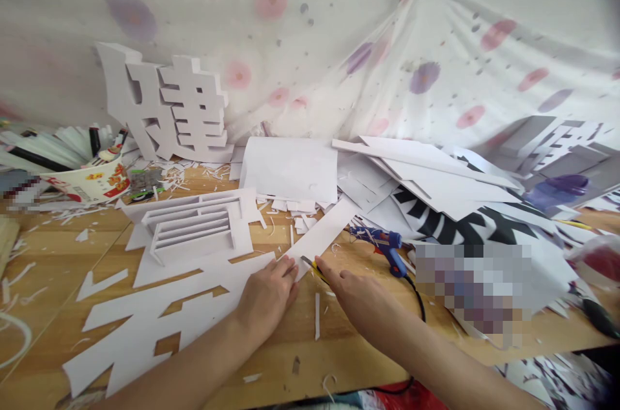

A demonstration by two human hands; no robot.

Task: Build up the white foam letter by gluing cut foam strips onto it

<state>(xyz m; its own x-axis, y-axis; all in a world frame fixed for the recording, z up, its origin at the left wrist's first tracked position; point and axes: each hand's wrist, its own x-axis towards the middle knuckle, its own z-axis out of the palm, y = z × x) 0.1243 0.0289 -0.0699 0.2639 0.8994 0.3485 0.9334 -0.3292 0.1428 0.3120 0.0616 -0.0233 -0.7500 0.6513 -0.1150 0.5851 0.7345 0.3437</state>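
My right hand (351,290) is closed around a yellow utility knife (317,270), whose blade points up and left over a long white strip of card (324,229). With fingers bent and pressing down, my left hand (271,290) rests on the near end of that strip, close to the blade. What lies under its fingertips is partly hidden. To the left, a cut-out white character sheet (194,287) lies flat, partly under my left forearm. Behind it sits a white piece with thin raised walls (194,229). A blue glue gun (382,242) lies right of the strip.
A finished white raised character (179,106) leans against the flowered curtain. A paper bucket (90,181) with pens stands at the left. White sheets (436,177) and black-and-white printed paper (448,219) pile up at the right. The glue gun's black cord (420,297) runs beside my right forearm; scraps litter the table.
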